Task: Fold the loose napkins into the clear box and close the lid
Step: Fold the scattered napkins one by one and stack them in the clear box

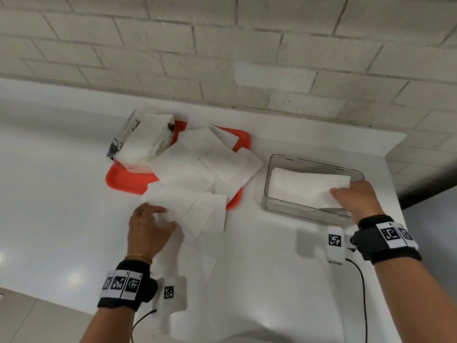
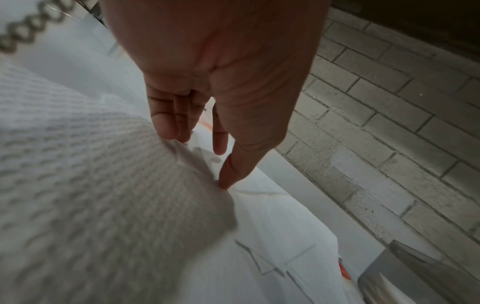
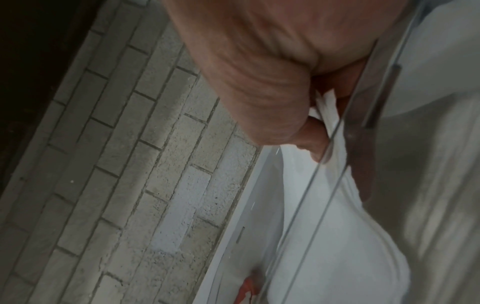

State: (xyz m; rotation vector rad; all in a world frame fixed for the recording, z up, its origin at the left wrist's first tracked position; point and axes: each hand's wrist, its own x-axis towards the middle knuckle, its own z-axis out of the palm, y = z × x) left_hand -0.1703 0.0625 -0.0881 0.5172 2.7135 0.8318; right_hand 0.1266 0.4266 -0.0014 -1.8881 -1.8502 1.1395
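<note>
The clear box [image 1: 316,161] stands on the white counter at the right, its top uncovered. A white folded napkin [image 1: 304,186] lies inside it, and my right hand [image 1: 343,194] pinches the napkin's right end over the box's near right corner. In the right wrist view my right hand [image 3: 327,127] has thumb and fingers clamped on the folded napkin [image 3: 337,246] behind the clear box [image 3: 311,205] rim. Several loose napkins [image 1: 197,164] spill from the tray toward me. My left hand [image 1: 168,216] rests on the nearest one with straight fingers. In the left wrist view my left hand [image 2: 197,160] touches that loose napkin [image 2: 103,185] with its thumb tip.
A red tray [image 1: 128,179] sits at the back left under the napkins, with an opened napkin pack [image 1: 141,142] on its far left corner. A brick wall [image 1: 247,58] runs behind the counter. The counter ends just right of the box. Another napkin [image 1: 197,266] lies near my left wrist.
</note>
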